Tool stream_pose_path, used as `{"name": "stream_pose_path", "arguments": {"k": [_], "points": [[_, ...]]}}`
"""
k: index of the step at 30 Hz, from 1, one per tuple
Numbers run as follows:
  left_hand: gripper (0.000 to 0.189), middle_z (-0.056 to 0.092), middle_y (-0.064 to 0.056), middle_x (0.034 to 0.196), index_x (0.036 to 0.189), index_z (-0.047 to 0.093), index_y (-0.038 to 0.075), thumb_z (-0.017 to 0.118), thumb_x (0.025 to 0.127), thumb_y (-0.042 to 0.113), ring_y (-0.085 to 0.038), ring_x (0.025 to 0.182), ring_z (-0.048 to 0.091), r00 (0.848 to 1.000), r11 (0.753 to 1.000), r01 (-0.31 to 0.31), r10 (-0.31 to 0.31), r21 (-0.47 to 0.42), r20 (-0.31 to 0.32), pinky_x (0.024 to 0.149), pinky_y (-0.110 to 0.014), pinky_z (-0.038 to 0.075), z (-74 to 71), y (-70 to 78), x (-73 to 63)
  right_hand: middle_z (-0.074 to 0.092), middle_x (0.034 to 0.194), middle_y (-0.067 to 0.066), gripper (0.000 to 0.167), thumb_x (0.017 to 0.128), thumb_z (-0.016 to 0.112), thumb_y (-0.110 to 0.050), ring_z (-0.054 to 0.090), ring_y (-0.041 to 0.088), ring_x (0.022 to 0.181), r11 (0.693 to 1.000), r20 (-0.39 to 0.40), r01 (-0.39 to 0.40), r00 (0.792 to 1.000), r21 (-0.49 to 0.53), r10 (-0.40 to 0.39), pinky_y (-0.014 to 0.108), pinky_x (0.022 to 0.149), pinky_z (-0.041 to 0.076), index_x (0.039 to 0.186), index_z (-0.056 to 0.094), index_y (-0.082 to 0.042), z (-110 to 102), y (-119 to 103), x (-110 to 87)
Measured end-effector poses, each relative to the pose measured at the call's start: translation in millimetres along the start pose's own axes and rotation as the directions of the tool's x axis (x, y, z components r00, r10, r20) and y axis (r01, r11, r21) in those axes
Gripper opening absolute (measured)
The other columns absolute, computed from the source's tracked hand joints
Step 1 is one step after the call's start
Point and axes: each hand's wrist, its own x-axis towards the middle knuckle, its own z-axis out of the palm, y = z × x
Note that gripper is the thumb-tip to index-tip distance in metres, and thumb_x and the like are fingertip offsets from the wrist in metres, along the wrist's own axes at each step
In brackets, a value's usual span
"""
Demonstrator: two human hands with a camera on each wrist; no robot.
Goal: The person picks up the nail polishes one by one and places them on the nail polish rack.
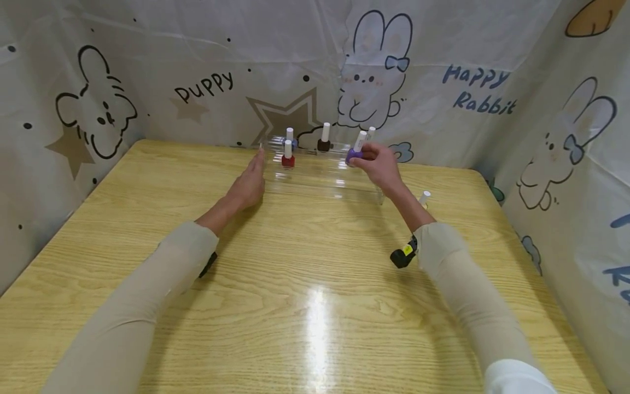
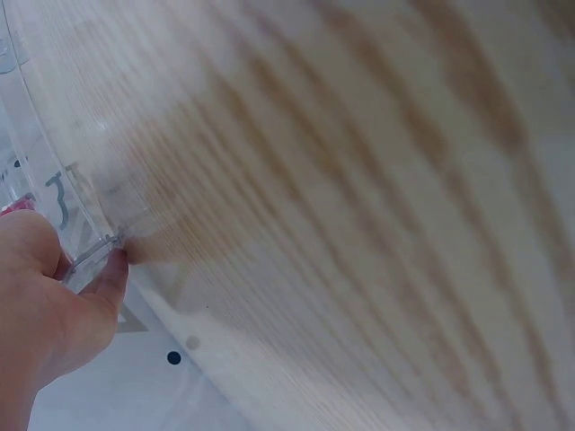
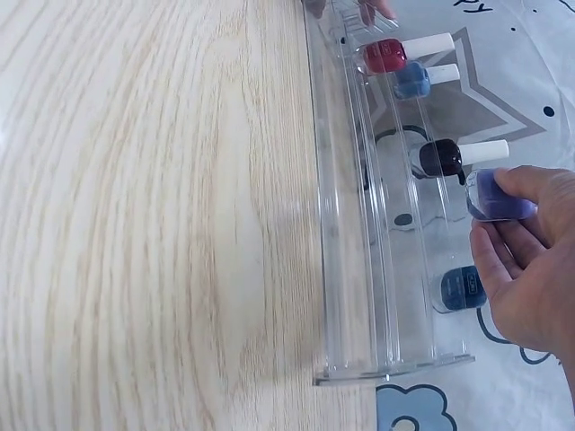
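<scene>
A clear stepped acrylic rack [image 1: 315, 178] stands at the back of the table. My left hand [image 1: 248, 183] grips its left end; in the left wrist view, thumb and fingers [image 2: 110, 280] lie on both sides of the clear edge. With my right hand [image 1: 383, 165] I pinch a purple nail polish bottle [image 1: 353, 156], tilted, above the rack's right part. On the rack stand a red bottle [image 3: 386, 56], a blue bottle [image 3: 413, 81], a black bottle [image 3: 442, 158] and a teal bottle [image 3: 462, 287]. My right hand hides the teal one's cap in the right wrist view.
Another white-capped bottle [image 1: 425, 198] stands on the wooden table [image 1: 305, 262], right of the rack and partly behind my right forearm. A printed cloth [image 1: 206, 49] hangs close behind the rack and along both sides.
</scene>
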Motion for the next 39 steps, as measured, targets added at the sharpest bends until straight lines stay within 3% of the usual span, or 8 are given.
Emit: {"name": "stream_pose_path", "arguments": {"k": [4,8,16,20,27,39], "points": [[0.072,-0.006,-0.017,0.165,0.157,-0.019,0.009,0.032,0.106,0.002,-0.036,0.148,0.013,1.000,1.000,-0.006,0.006,0.009,-0.004,0.105,-0.049,0.039,-0.2,-0.3,0.2,0.066,0.119,0.023,0.035,0.091,0.073,-0.005,0.063,0.031,0.110,1.000,0.017,0.018,1.000,0.025,-0.019,0.037,0.093,0.052,0.123,0.063,0.007,8.4,-0.8,3.0],[0.073,-0.005,-0.019,0.165,0.157,-0.018,0.008,0.032,0.105,0.001,-0.038,0.147,0.018,1.000,1.000,-0.011,0.011,0.008,-0.007,0.096,-0.049,0.045,-0.1,-0.5,-0.2,0.066,0.119,0.022,0.036,0.091,0.073,-0.006,0.064,0.030,0.109,0.999,0.033,0.021,0.999,0.028,-0.022,0.035,0.093,0.052,0.124,0.062,0.007,16.5,-1.4,4.2],[0.072,-0.004,-0.019,0.165,0.157,-0.019,0.008,0.032,0.105,0.002,-0.034,0.149,0.010,1.000,1.000,-0.018,0.018,0.004,-0.004,0.114,-0.048,0.028,0.7,-2.1,2.5,0.066,0.121,0.022,0.040,0.091,0.072,-0.006,0.063,0.031,0.112,1.000,0.050,0.011,0.999,0.020,-0.012,0.036,0.094,0.051,0.128,0.060,0.006,30.1,-1.2,8.1],[0.072,-0.004,-0.020,0.165,0.156,-0.019,0.008,0.030,0.105,0.002,-0.035,0.149,0.011,1.000,1.000,-0.016,0.016,0.011,0.005,0.111,-0.049,0.033,0.4,-2.9,2.6,0.066,0.121,0.022,0.040,0.091,0.072,-0.004,0.063,0.031,0.112,0.999,0.047,0.012,0.999,0.034,-0.014,0.035,0.094,0.052,0.128,0.060,0.006,36.7,0.1,12.3],[0.071,-0.003,-0.020,0.165,0.157,-0.019,0.008,0.029,0.105,0.003,-0.033,0.150,0.007,1.000,1.000,-0.017,0.017,0.012,0.000,0.118,-0.045,0.016,1.1,-3.5,2.9,0.067,0.120,0.020,0.039,0.092,0.072,-0.004,0.063,0.029,0.110,1.000,0.050,0.002,0.999,0.028,-0.003,0.035,0.093,0.052,0.128,0.062,0.003,44.1,3.7,18.8],[0.070,-0.003,-0.021,0.165,0.157,-0.018,0.007,0.028,0.105,0.002,-0.034,0.150,0.007,1.000,1.000,-0.022,0.022,0.022,-0.005,0.118,-0.045,0.016,0.8,-4.7,3.0,0.067,0.118,0.020,0.033,0.091,0.072,-0.003,0.063,0.030,0.107,0.999,0.041,0.030,0.999,-0.018,-0.029,0.036,0.092,0.051,0.122,0.065,0.005,54.7,6.9,22.8]]}}
